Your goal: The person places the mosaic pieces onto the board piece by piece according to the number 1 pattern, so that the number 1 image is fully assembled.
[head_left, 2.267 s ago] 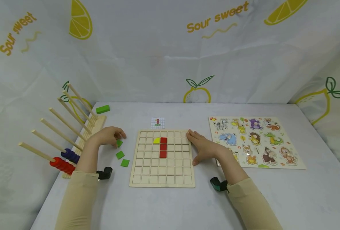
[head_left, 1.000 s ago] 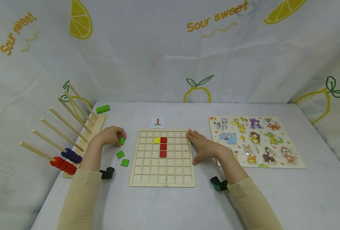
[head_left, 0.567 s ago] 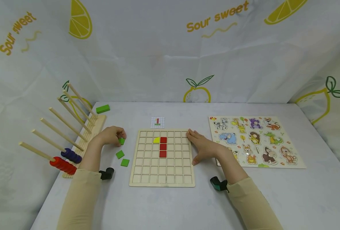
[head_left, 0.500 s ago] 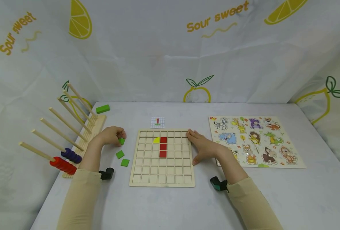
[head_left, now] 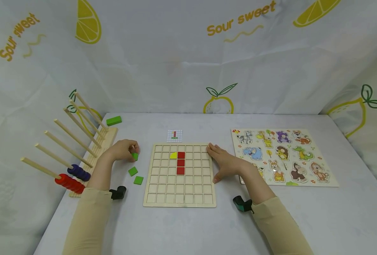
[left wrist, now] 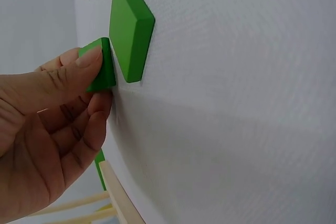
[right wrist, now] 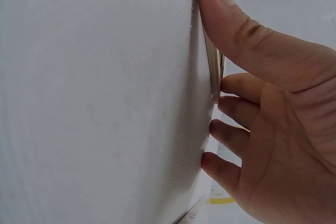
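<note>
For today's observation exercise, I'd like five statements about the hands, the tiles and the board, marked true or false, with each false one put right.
1. The left hand pinches a green tile. True.
2. The right hand touches the right edge of the wooden grid board. True.
3. The left hand also touches the wooden grid board. False: it is apart from the board, to its left.
4. A yellow tile lies directly left of the farthest of three red tiles. True.
5. The red tiles form a side-to-side row. False: they form a column.
</note>
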`<state>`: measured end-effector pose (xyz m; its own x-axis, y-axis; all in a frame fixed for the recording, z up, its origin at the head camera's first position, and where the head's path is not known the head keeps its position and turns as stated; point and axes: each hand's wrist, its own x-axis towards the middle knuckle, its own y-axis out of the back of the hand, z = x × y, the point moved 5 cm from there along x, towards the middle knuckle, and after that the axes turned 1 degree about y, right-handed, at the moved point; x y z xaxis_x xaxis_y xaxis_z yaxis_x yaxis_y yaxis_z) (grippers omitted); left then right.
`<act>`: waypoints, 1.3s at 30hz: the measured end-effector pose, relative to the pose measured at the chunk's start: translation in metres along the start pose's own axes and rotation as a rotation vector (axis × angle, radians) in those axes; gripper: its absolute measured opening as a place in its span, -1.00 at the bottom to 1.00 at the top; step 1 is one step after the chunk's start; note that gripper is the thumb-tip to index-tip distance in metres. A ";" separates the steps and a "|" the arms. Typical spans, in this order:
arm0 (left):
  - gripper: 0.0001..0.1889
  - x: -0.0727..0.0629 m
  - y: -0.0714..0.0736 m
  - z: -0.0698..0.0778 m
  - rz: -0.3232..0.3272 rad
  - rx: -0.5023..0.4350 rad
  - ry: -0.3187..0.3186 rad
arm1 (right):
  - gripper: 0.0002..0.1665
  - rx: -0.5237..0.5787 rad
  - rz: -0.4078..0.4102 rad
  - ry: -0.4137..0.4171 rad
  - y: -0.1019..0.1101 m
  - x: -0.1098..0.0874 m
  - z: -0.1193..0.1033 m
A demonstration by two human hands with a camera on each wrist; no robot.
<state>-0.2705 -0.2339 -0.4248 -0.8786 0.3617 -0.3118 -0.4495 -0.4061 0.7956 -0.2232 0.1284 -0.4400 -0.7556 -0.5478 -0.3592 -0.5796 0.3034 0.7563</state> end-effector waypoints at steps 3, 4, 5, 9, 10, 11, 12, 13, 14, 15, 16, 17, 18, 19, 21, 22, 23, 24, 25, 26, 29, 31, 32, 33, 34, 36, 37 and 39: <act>-0.80 -0.002 0.003 0.002 0.025 -0.006 -0.054 | 0.37 -0.009 0.001 0.006 0.000 0.000 0.000; -0.81 -0.002 0.004 0.002 0.031 -0.008 -0.057 | 0.37 -0.011 0.000 0.004 0.000 0.000 0.000; -0.81 -0.002 0.004 0.003 0.037 -0.006 -0.060 | 0.37 -0.013 0.001 0.006 0.000 0.000 0.000; -0.87 0.001 0.003 0.001 0.044 -0.020 -0.006 | 0.37 -0.011 0.001 0.004 0.000 0.000 0.000; -0.89 0.001 0.003 0.000 0.044 -0.028 0.003 | 0.37 -0.008 0.000 0.002 0.000 0.000 0.000; -0.90 0.002 0.002 -0.001 0.047 -0.034 0.007 | 0.37 -0.008 0.001 0.005 0.000 0.000 0.000; -0.91 0.003 0.002 -0.002 0.048 -0.044 0.010 | 0.37 -0.003 0.000 0.001 0.000 0.000 0.000; -0.91 0.004 0.001 -0.002 0.052 -0.053 0.009 | 0.37 -0.001 -0.001 -0.002 -0.001 0.000 0.000; -0.90 0.004 0.001 -0.002 0.059 -0.061 0.006 | 0.37 0.002 -0.001 -0.003 0.000 0.000 0.000; -0.89 0.005 0.001 -0.002 0.065 -0.072 0.003 | 0.37 0.001 -0.001 -0.003 0.000 0.000 0.000; -0.88 0.005 0.002 -0.001 0.072 -0.078 0.000 | 0.37 0.002 -0.001 -0.004 0.000 0.000 0.000; -0.87 0.005 0.002 0.000 0.082 -0.083 -0.008 | 0.38 0.001 -0.001 -0.004 0.000 0.000 0.000; -0.86 0.005 0.003 0.001 0.090 -0.091 -0.014 | 0.38 0.003 -0.002 -0.006 0.000 -0.001 -0.001; -0.85 0.005 0.003 0.003 0.095 -0.098 -0.018 | 0.38 0.001 -0.002 -0.004 0.000 -0.001 -0.001; -0.85 0.005 0.003 0.007 0.098 -0.111 -0.028 | 0.38 -0.001 -0.002 -0.003 0.001 -0.001 0.000; -0.84 0.005 0.003 0.010 0.095 -0.114 -0.038 | 0.38 0.000 -0.001 -0.002 0.000 -0.001 0.000; -0.84 0.005 0.003 0.013 0.090 -0.114 -0.048 | 0.38 0.002 -0.002 -0.002 0.000 -0.001 0.000; -0.83 0.005 0.002 0.016 0.083 -0.116 -0.049 | 0.38 0.004 -0.002 -0.002 0.000 0.000 0.001; -0.83 0.005 0.002 0.020 0.077 -0.117 -0.055 | 0.38 0.006 -0.002 -0.003 0.000 0.000 0.001; -0.83 0.005 0.002 0.024 0.069 -0.118 -0.063 | 0.39 0.007 -0.002 -0.004 0.000 0.000 0.001; -0.85 0.005 0.000 0.035 0.054 -0.114 -0.079 | 0.39 0.009 -0.003 -0.002 0.000 0.000 0.001; -0.86 0.006 -0.002 0.041 0.045 -0.121 -0.082 | 0.39 0.006 -0.005 -0.001 0.000 0.001 0.000; -0.86 0.006 -0.003 0.044 0.040 -0.121 -0.088 | 0.39 0.006 -0.005 0.000 0.000 0.001 0.000; -0.87 0.006 -0.004 0.047 0.037 -0.120 -0.091 | 0.39 0.005 -0.005 0.001 0.000 0.002 0.000; -0.86 0.007 -0.005 0.049 0.034 -0.124 -0.094 | 0.39 0.003 -0.005 0.004 0.000 0.002 0.000; -0.86 0.008 -0.008 0.053 0.025 -0.129 -0.101 | 0.40 0.002 -0.005 0.005 0.000 0.002 0.000; -0.85 0.009 -0.009 0.054 0.020 -0.130 -0.108 | 0.40 0.005 -0.006 0.003 0.000 0.002 0.000; -0.85 0.009 -0.012 0.058 0.009 -0.127 -0.130 | 0.40 -0.001 -0.003 0.007 0.000 0.002 -0.001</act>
<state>-0.2637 -0.1766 -0.4074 -0.8582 0.4595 -0.2286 -0.4655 -0.5095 0.7237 -0.2247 0.1268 -0.4402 -0.7518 -0.5540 -0.3577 -0.5815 0.3013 0.7557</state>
